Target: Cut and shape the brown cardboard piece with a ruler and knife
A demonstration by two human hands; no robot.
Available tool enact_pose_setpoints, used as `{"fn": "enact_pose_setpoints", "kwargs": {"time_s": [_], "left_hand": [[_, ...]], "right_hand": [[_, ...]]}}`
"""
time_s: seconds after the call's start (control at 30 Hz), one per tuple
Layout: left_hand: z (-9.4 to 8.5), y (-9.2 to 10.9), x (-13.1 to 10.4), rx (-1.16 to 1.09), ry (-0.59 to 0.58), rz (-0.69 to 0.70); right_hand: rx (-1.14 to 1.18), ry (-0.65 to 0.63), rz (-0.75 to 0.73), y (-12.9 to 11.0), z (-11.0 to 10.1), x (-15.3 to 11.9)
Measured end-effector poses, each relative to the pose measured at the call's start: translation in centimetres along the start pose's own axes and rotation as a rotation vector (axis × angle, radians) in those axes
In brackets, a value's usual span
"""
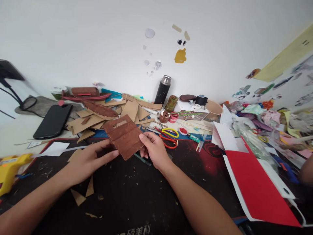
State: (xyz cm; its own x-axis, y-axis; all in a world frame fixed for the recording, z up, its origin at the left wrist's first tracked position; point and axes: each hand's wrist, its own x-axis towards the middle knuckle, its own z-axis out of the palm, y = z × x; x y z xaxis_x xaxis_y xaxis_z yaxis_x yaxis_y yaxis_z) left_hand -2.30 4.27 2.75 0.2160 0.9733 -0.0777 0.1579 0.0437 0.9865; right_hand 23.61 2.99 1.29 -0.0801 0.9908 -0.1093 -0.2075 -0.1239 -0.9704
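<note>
A square of brown-painted cardboard (126, 138), with a narrow slot cut near its top edge, is held tilted above the dark mat. My right hand (156, 150) pinches its right edge, thumb on the front and fingers behind. At the lower left edge my left hand (85, 162) grips it, the thumb along the edge and the fingers partly hidden behind. Beyond the square lie a brown boat-shaped cardboard piece (100, 108) and bare cardboard scraps (130, 111). Scissors with orange handles (168, 142) lie just past my right hand.
The dark mat (146, 202) carries cardboard offcuts (78, 196). A yellow glue gun (12, 169) and a phone (53, 120) are at left. Against the wall stands a black flask (163, 90). Red paper (259, 186) lies at right, near part of another person's arm (306, 173).
</note>
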Motion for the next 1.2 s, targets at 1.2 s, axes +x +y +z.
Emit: {"fn": "enact_pose_setpoints", "kwargs": {"time_s": [1.2], "left_hand": [[-0.8, 0.3, 1.6, -0.200, 0.077, 0.039]], "right_hand": [[-1.226, -0.039, -0.129, -0.2, 1.8, -1.3]]}}
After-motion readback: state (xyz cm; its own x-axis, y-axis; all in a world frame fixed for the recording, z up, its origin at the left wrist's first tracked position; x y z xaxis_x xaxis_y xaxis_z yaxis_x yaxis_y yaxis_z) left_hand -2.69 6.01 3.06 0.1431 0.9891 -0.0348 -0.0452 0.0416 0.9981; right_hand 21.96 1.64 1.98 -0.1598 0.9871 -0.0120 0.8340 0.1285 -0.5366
